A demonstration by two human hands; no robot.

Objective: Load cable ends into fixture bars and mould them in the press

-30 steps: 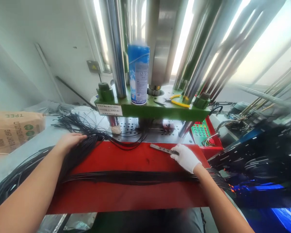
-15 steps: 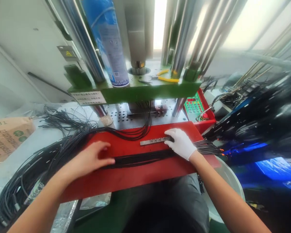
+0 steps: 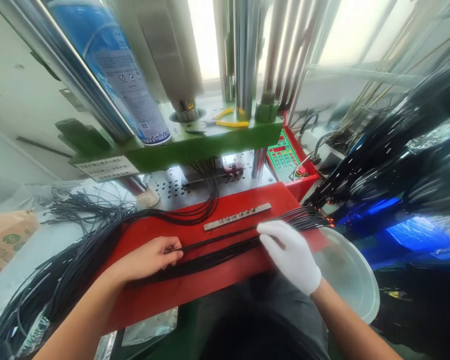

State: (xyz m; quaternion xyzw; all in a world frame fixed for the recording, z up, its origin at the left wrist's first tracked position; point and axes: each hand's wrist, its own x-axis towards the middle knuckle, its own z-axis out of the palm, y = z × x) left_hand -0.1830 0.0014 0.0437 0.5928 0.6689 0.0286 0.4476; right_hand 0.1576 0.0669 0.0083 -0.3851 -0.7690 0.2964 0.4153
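My bare left hand (image 3: 155, 257) pinches a few thin black cables (image 3: 213, 240) between thumb and fingers. At the other end of this stretch, my right hand (image 3: 290, 255) in a white glove has its thumb and fingertips closed on the same cables. The main bundle of black cables (image 3: 217, 257) lies just nearer to me on a red board (image 3: 150, 300). Beyond the held strands rests a narrow metal bar (image 3: 237, 217) with a row of small round fittings, touched by neither hand.
A green press frame (image 3: 198, 142) stands behind the board, carrying a blue spray can (image 3: 131, 85) and yellow-handled pliers (image 3: 232, 120). A red control box (image 3: 290, 160) is at right, above a pale round tub (image 3: 354, 270). Loose black cables (image 3: 86, 210) pile at left.
My right hand has let go of the metal bar and come down to the cables. My left hand has closed, and a few strands now lie apart from the bundle. The view has tilted.
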